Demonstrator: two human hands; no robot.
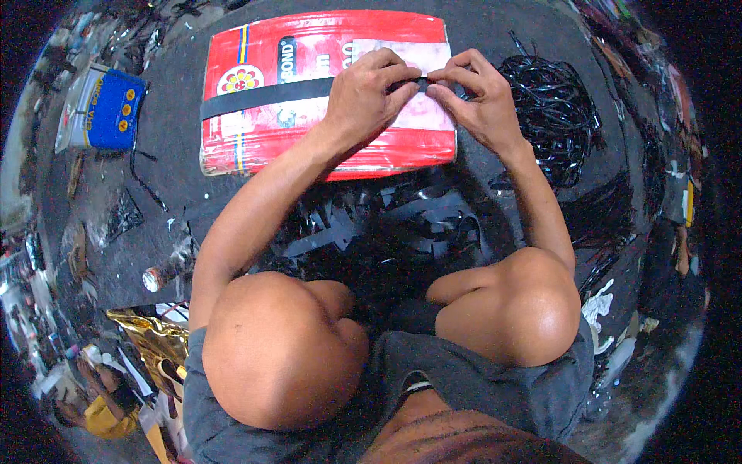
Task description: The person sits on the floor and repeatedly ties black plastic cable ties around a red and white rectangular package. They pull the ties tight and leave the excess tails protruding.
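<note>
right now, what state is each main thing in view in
left hand, fingertips pinched on the black strip
right hand, fingertips pinched at the same spot
black strip, laid across the red tin
red tin, lying flat, creased
black strip pile, tangled
gold foil, crumpled

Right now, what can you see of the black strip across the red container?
The black strip looks flat, matt and flexible, perhaps rubber. It lies lengthwise across the red container from its left edge, slanting slightly up the picture toward the right. The left hand and right hand meet at its right part, seemingly pinching it; its right end is unclear.
</note>
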